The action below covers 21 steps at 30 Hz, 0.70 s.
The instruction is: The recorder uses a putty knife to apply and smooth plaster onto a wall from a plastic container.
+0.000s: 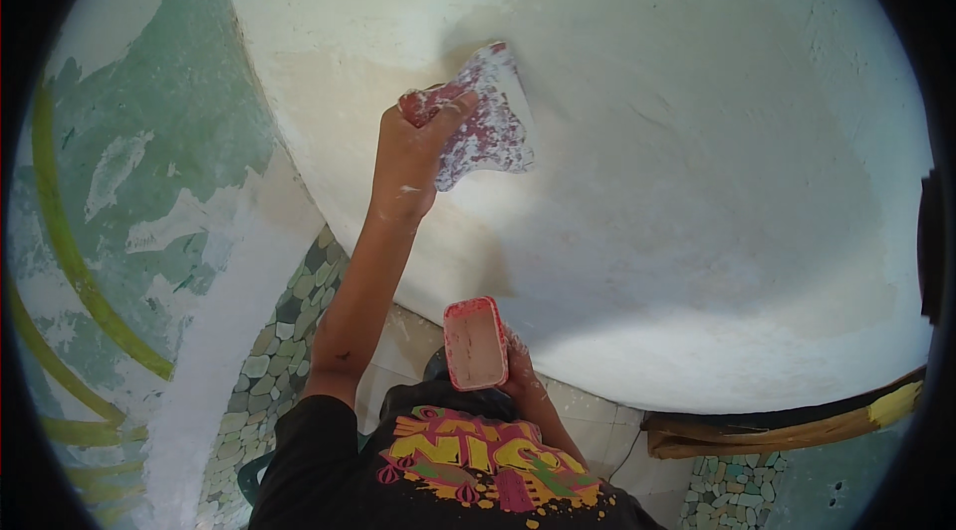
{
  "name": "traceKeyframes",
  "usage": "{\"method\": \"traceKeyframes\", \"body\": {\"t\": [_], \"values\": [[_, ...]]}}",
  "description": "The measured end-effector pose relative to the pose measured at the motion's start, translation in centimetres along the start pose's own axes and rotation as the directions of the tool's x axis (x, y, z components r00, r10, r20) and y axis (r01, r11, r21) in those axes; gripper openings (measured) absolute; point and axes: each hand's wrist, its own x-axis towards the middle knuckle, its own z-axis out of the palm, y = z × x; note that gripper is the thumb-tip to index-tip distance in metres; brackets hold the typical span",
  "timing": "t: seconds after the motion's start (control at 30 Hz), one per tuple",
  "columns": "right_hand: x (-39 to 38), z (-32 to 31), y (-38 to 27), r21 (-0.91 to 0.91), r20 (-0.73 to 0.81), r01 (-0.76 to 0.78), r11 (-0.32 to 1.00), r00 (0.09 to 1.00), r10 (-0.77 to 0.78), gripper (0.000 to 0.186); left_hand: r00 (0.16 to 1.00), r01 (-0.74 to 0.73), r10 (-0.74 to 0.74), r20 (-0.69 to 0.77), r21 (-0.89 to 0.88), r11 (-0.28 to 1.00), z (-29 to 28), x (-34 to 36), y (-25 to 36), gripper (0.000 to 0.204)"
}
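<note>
My left hand (406, 166) reaches up with its fingers wrapped round the handle of a putty spreader (488, 127). The spreader is reddish, wide-bladed and smeared with white paste, and its blade is at the pale wall (657, 151); whether the edge presses on it I cannot tell. Close to my chest, my right hand (518, 363) grips the side of a red rectangular tub (476, 343). Whitish residue coats the tub's inside and rim. Some fingers of my right hand are hidden behind the tub.
A green, patchily plastered wall (189, 82) with yellow-green curved stripes meets the pale wall at the left. Below lie a pebble-mosaic strip (264, 361) and light floor tiles (597, 420). A brown wooden edge (777, 435) runs along the lower right.
</note>
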Motion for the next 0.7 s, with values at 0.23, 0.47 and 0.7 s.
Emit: {"method": "traceKeyframes", "body": {"t": [0.23, 0.47, 0.7], "values": [[-0.6, -0.6, -0.9, 0.031, 0.007, 0.031, 0.999, 0.999, -0.031, 0.064, 0.981, -0.134, 0.104, -0.165, -0.178, 0.975, -1.4, 0.0, 0.4, 0.026], [0.4, -1.0, -2.3, 0.205, 0.066, -0.021, 0.978, 0.998, 0.007, 0.066, 0.385, -0.789, 0.893, 0.233, 0.585, 0.187, 0.5, -0.5, -0.8, 0.038], [1.1, -1.0, -2.2, 0.161, 0.035, -0.026, 0.987, 0.999, 0.020, 0.063, 0.461, -0.689, 0.732, 0.501, 0.722, -0.061, 0.1, 2.5, -8.2, 0.046]]}}
